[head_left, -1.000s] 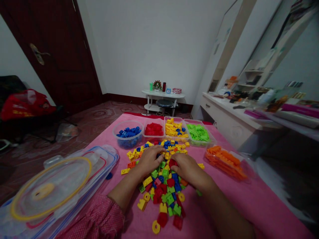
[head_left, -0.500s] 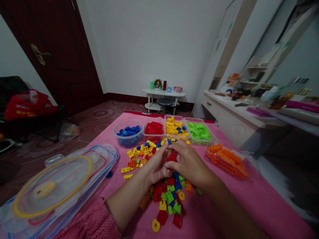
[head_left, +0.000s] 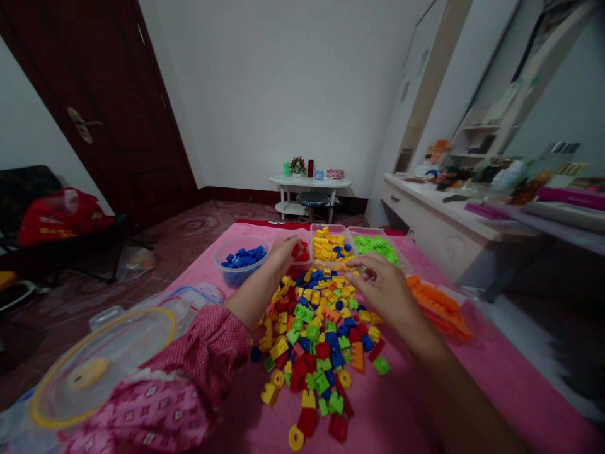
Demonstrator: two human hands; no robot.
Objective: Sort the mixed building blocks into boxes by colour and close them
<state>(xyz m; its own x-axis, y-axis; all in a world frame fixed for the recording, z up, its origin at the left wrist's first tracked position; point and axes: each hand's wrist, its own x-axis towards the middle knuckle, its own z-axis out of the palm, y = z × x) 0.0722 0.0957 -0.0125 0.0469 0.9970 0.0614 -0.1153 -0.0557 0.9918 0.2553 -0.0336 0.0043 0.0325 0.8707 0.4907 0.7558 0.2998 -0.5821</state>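
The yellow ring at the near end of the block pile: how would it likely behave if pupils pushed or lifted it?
The yellow ring lies flat on the pink cloth, so a push would probably slide it; its round rim might roll if stood up. Far smaller than the right hand, it is likely light. Its even shape suggests stiff plastic.

The one camera here sits on the person's head; it faces forward and down, close over the pink tabletop [head_left: 520, 391]; the pale wall [head_left: 283, 82] stands across the room from us
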